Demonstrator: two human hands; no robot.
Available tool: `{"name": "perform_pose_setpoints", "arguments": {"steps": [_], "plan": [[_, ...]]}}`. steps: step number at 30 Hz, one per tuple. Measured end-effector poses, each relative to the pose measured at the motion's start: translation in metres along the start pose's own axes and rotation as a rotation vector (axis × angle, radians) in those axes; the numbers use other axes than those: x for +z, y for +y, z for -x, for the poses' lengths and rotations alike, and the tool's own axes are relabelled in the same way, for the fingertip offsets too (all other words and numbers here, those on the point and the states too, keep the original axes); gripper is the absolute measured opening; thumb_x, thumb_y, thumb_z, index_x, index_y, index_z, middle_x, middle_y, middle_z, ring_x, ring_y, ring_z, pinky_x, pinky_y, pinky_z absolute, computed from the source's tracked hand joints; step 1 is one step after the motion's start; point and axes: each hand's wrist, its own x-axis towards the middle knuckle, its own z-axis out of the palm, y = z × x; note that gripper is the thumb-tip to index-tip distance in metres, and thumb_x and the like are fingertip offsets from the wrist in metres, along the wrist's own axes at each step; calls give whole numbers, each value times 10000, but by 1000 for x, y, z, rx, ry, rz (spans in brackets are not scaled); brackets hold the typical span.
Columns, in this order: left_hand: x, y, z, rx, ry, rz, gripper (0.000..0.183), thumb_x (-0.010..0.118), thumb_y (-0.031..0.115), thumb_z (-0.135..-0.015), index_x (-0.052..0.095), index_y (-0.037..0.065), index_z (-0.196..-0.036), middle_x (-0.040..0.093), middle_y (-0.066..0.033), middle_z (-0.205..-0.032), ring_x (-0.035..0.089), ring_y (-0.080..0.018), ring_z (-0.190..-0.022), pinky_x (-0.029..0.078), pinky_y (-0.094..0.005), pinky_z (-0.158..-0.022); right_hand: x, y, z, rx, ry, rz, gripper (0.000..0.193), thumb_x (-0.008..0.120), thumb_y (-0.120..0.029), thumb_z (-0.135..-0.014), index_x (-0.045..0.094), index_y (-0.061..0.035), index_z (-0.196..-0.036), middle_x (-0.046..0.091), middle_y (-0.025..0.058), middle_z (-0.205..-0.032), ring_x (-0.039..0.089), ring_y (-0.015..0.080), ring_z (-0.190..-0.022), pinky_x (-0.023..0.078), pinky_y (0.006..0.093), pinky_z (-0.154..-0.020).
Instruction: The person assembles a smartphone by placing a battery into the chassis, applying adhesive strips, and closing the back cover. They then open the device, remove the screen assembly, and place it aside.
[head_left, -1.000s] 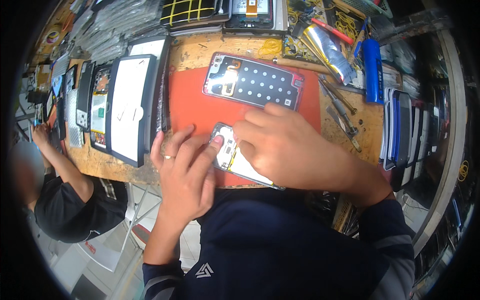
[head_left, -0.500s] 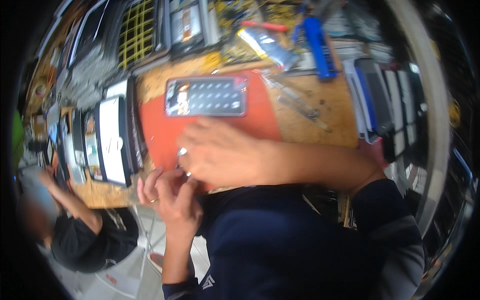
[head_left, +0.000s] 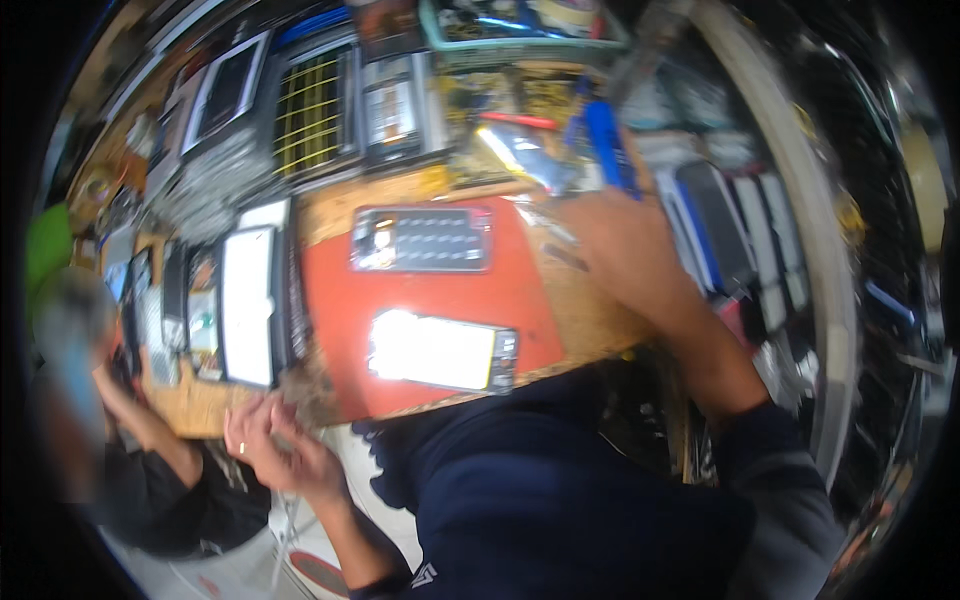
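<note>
My right hand (head_left: 620, 245) reaches over the wood on the right, beside thin slender tools (head_left: 548, 222); blur and the back of the hand hide whether its fingers grip one. Past the table's near left edge hangs my left hand (head_left: 280, 445), a ring on one finger, fingers loosely bent and apart, nothing visible in them. On the orange-red mat (head_left: 340, 310) lies a phone-shaped part (head_left: 435, 350) with a glaring white face and a dark right end. Farther back on the mat sits a dark phone (head_left: 440, 240) with a pinkish rim and rows of pale marks.
Upright boxes and panels (head_left: 248, 305) stand left of the mat. A blue tool (head_left: 608, 145) and a silvery pouch (head_left: 525, 155) lie at the back. Thin cases (head_left: 715, 225) line the right side. A co-worker's forearm (head_left: 150, 425) is at the left.
My right hand has left the mat's near edge for the tools on the right. My left hand has drawn left and down. The white-faced part now shows fully. The view has shifted.
</note>
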Motion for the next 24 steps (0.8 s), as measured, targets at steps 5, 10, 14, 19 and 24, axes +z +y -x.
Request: {"name": "perform_pose_setpoints", "arguments": {"steps": [5,10,14,19,24], "plan": [[-8,-40,-42,-197,-101,-80,85,722,28,-993,743,-13,-1065,740,-148,-1035,673,-317,-1014,508,-419,-946,-18,-26,-15,86,205,-553,212,738,72,-856,742,-11,-1051,661,121,-970,659,244,-872,539,357,-731],[27,-73,-84,-217,-235,-8,114,747,118,-978,793,39,-1047,787,-123,-1019,696,-351,-1002,514,-455,-911,-14,-57,-31,-129,184,-724,226,718,105,-885,742,6,-1087,654,131,-986,662,248,-841,543,348,-732],[51,-84,-97,-94,-268,-242,113,767,137,-931,816,63,-1001,806,-96,-1066,693,-380,-974,515,-473,-872,-6,-75,-35,-327,128,-739,236,733,74,-868,720,14,-1096,666,159,-1015,695,325,-882,564,406,-766],[60,-94,-108,80,-291,-263,103,789,132,-871,812,77,-955,794,-108,-1032,694,-370,-960,499,-480,-833,4,-83,-30,-307,81,-787,215,738,47,-869,709,14,-1080,673,147,-1027,703,352,-898,566,429,-775],[56,-87,-131,64,-505,-261,33,766,82,-837,744,61,-847,737,-106,-948,667,-343,-928,482,-457,-826,6,-83,-36,-319,76,-784,143,756,-1,-901,723,6,-1040,663,133,-995,697,351,-879,563,438,-755]]}}
